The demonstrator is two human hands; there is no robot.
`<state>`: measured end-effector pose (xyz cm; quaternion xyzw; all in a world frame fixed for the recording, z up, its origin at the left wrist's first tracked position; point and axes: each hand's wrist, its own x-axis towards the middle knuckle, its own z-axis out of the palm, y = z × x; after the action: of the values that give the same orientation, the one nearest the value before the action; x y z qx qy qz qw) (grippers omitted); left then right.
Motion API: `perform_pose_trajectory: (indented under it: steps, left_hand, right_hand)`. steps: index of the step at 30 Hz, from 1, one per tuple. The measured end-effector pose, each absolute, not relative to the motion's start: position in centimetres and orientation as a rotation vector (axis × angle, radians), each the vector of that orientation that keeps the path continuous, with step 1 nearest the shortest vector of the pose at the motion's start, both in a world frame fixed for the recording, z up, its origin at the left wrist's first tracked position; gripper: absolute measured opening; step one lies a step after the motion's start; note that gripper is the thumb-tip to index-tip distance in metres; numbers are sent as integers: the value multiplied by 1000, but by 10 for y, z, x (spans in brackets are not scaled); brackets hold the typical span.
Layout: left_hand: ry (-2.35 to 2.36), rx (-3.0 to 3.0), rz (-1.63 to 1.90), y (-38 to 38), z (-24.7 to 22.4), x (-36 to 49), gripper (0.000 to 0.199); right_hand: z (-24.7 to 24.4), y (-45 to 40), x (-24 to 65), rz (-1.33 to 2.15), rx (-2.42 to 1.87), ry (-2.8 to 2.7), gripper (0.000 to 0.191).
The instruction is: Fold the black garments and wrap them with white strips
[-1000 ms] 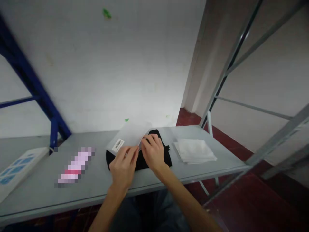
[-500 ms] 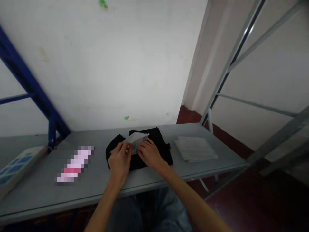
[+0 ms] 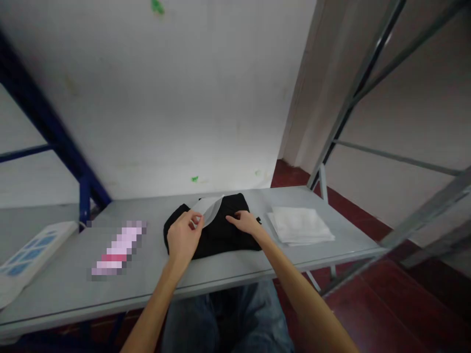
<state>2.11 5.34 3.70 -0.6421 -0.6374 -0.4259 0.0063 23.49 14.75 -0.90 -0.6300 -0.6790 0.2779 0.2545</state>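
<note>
A black folded cloth item [image 3: 224,235] lies on the grey table. Above its left part, a thin white translucent sheet or bag [image 3: 210,210] is pinched by my left hand [image 3: 185,233], its far end raised. My right hand [image 3: 243,223] rests over the right part of the black cloth, thumb and fingers apart, with nothing visible between them. To the right lies a stack of flat white sheets or bags [image 3: 300,225].
The grey table [image 3: 147,289] stands against a white wall. A pixelated pink item [image 3: 119,247] and a white box with blue squares [image 3: 33,255] lie on the left. Blue metal bars slant at the left, grey ones at the right.
My right hand has let go of the white sheet and moved right, onto the black cloth, its fingers opening. My left hand still holds the sheet.
</note>
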Motion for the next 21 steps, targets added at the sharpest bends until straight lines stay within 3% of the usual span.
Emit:
perform_pose_trajectory:
  steps: [10,17,21]
  left_hand:
    - [-2050,-2047,-1332,55,36,22,19]
    - [-1842,-2126,-630,52,39,25,31]
    - [-1820,-2160,-450,51,39,26,40]
  right_hand:
    - [-1,152,241,972,-1528,-1798,47]
    - [6,137,236,984,-1429,-1704,42]
    - [8,125,243,1061,-1458,-1530,45]
